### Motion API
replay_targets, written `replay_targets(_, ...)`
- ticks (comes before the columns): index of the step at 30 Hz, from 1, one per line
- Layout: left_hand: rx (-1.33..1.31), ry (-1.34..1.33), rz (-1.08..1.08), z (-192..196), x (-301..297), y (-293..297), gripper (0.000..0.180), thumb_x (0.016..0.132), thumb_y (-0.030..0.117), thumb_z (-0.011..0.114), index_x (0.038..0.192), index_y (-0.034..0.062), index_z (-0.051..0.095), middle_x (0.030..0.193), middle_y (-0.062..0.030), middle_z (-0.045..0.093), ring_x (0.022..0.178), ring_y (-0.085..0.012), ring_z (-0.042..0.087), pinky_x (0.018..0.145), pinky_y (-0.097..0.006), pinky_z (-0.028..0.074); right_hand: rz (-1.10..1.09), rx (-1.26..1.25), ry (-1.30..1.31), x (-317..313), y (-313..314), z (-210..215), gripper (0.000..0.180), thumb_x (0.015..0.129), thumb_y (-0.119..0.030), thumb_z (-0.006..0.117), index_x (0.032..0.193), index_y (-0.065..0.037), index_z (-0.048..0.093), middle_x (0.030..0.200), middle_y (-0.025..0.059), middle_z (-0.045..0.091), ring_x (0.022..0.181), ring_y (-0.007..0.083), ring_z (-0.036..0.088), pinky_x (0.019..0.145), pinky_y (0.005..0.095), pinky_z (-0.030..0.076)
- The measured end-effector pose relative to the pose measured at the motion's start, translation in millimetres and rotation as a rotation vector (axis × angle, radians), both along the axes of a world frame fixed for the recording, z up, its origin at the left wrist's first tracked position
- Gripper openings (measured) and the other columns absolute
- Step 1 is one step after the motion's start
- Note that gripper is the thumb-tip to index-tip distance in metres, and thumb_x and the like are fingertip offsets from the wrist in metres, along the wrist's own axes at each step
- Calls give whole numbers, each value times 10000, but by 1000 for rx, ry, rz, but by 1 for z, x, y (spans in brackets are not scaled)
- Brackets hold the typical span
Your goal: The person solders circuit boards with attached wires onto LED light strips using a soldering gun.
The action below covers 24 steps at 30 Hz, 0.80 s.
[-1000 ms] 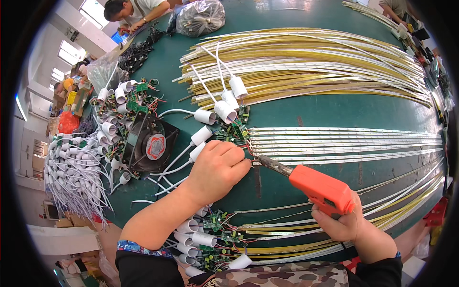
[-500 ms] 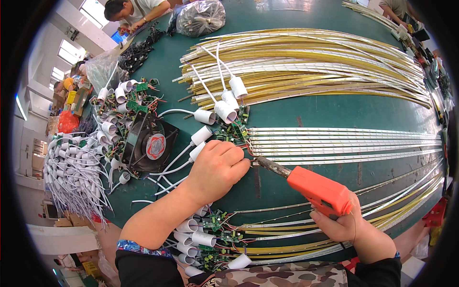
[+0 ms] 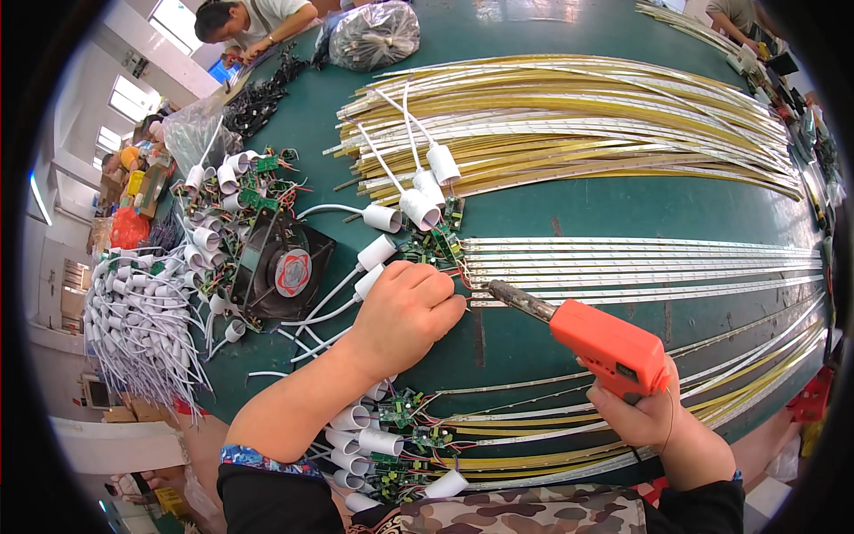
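My right hand (image 3: 636,409) is wrapped round the handle of a red soldering gun (image 3: 609,347). The dark tip of its barrel is over the left ends of the lower white LED strips (image 3: 640,268); whether it touches them I cannot tell. Beside those ends my left hand (image 3: 405,311) is closed in a pinch, thumb and forefinger together. Thin wires show by its fingertips, but what it pinches is hidden. Just beyond that hand lie green circuit boards (image 3: 436,238) with red wires, and white lamp sockets (image 3: 374,253) with white cables.
A black fan (image 3: 280,267) stands left of my left hand, with piled white sockets and cables (image 3: 142,320) beyond it. Yellow and white strips (image 3: 569,125) lie across the far table. More boards and sockets (image 3: 378,442) lie close to me. A co-worker (image 3: 258,22) leans over the far left edge.
The soldering gun and my right hand have shifted slightly right, and the tip has moved off the lowest strip's end, rightward and away from me. My left hand has stayed in place.
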<state>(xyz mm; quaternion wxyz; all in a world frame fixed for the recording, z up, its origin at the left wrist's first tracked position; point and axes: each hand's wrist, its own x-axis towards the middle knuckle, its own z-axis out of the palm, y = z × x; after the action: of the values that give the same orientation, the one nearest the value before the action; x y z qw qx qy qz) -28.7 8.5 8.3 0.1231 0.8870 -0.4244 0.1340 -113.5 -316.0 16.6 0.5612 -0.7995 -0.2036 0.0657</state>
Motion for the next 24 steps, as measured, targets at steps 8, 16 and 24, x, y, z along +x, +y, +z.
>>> replay_targets(8, 7, 3, -8, 1, 0, -1, 169, 722, 86, 680, 883, 84, 728, 852, -16, 590, 892, -228, 629, 789, -380, 477, -103, 61, -40, -1, 7, 5, 440, 767, -11, 677, 1205, 14, 636, 891, 56, 668, 764, 134, 618, 742, 281, 504)
replay_targets(16, 20, -1, -4, 0, 0, 0, 178, 721, 83, 680, 891, 82, 730, 855, -16, 593, 892, -232, 633, 797, -384, 484, -101, 68, -16, -2, 4, 3, 421, 781, -31, 690, 1196, 15, 634, 820, 30, 649, 697, 117, 591, 681, 269, 489)
replay_targets(24, 26, -9, -7, 1, -1, -2, 160, 736, 80, 698, 892, 77, 729, 850, -18, 598, 875, -228, 635, 783, -385, 485, -30, -10, -3, -3, -6, 3, 562, 788, -76, 746, 1311, -4, 551, 1120, 156, 676, 891, 294, 692, 797, 367, 543)
